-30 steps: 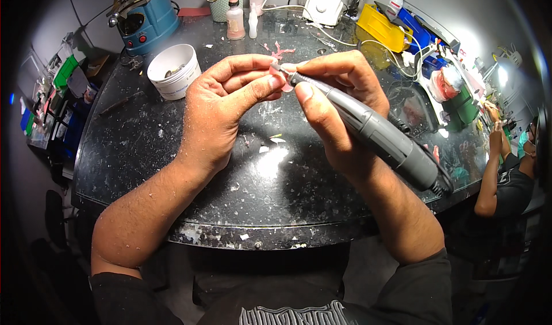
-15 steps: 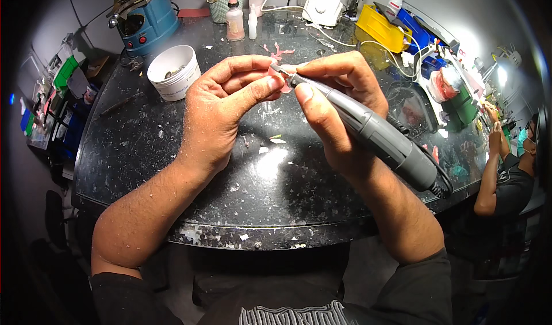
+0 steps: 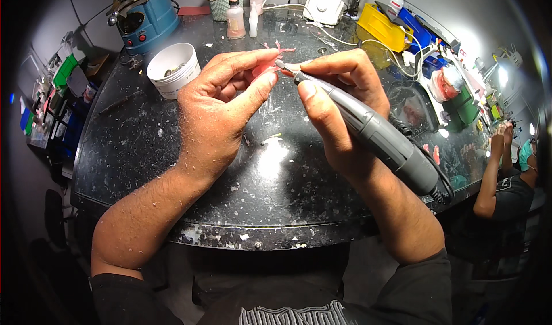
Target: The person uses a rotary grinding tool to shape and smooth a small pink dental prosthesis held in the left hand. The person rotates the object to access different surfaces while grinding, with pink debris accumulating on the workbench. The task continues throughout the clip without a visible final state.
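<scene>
My left hand (image 3: 215, 103) pinches a small pink denture-like piece (image 3: 263, 69) between thumb and fingertips, above the black worktop. Fingers cover most of it, so its full shape is hidden. In a pen-like grip, my right hand (image 3: 339, 103) is closed round a grey rotary handpiece (image 3: 382, 138). The handpiece slants up and left, and its metal bur (image 3: 280, 64) is right beside the pink piece; whether they touch I cannot tell. Fine pale dust clings to my left hand and forearm. A branching pink scrap (image 3: 280, 48) lies just beyond my fingertips.
At the left stand a white tub (image 3: 173, 72) and a blue machine (image 3: 150, 23). Bottles (image 3: 235, 20) and a white control box (image 3: 323, 10) with a trailing cable line the back. Yellow bins (image 3: 382, 29) and a dental model (image 3: 445, 83) sit right. Another person (image 3: 509, 181) works at far right.
My left hand has shifted slightly left and turned the pink piece, opening a small gap from my right fingers. The handpiece has barely moved. The other person's hands and head have shifted.
</scene>
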A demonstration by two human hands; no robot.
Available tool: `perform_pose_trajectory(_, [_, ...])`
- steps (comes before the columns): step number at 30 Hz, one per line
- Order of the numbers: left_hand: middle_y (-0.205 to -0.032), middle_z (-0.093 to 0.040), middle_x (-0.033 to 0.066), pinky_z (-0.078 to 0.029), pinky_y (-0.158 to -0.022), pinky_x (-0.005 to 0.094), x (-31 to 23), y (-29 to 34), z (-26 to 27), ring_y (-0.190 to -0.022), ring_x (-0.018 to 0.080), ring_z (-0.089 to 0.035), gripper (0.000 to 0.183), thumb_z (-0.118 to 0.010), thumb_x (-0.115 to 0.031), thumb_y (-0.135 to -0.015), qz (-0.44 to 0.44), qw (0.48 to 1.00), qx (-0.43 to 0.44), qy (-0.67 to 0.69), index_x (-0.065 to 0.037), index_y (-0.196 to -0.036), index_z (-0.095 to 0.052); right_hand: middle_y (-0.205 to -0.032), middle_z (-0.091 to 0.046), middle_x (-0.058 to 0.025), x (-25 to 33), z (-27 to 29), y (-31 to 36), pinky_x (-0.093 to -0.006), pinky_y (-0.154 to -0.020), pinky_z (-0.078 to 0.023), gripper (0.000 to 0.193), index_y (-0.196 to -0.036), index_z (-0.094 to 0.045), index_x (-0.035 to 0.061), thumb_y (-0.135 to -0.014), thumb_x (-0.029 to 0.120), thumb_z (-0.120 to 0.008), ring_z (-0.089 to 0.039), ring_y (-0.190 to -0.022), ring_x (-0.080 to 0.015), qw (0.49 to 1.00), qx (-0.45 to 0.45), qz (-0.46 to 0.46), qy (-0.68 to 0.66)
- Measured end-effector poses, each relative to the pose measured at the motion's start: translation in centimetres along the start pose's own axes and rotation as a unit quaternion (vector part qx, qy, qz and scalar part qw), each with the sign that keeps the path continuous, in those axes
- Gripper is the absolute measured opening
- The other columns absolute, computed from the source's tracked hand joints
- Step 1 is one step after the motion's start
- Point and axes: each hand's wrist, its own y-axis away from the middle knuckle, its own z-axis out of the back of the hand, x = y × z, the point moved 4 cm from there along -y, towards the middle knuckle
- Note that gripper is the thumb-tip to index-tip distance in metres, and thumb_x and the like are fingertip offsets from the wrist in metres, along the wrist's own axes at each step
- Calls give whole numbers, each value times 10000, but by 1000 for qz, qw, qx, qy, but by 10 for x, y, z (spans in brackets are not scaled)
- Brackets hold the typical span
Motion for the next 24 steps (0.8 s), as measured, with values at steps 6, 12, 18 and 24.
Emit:
perform_pose_trajectory(6, [-1133,-670,83,-484,-998,294,-1,0,0,-1080,153,-640,285,-686,7,-906,-3,1000,11,-27,11,-1191,-682,-985,-670,-82,-1,-3,0,-242,-811,-479,190,-1060,-592,-6,-911,89,-664,-604,-871,-99,1000,18,3,11])
perform_pose_trajectory(12, [-1060,-674,55,-515,-864,236,0,0,-1,-954,110,-648,241,-708,-14,-905,-1,1000,1,-20,-2,-1145,-711,-998,-662,-77,1,-2,0,-259,-841,-486,193,-1067,-594,-5,-902,61,-671,-614,-908,-110,1000,17,-9,-11])
perform_pose_trajectory(18, [-924,-693,18,-516,-708,183,-3,1,-1,-793,50,-628,202,-748,-56,-892,-10,997,-14,-74,-4,-1087,-736,-983,-637,-64,-5,-4,0,-256,-822,-480,205,-1079,-593,2,-900,56,-678,-597,-896,-100,1000,13,17,21])
perform_pose_trajectory(24, [-994,-715,39,-518,-814,225,-2,2,-1,-888,82,-646,206,-728,-38,-897,13,998,-14,-54,3,-1099,-727,-973,-642,-60,-4,-4,1,-247,-814,-473,213,-1084,-594,6,-902,69,-686,-595,-886,-97,999,18,15,30])
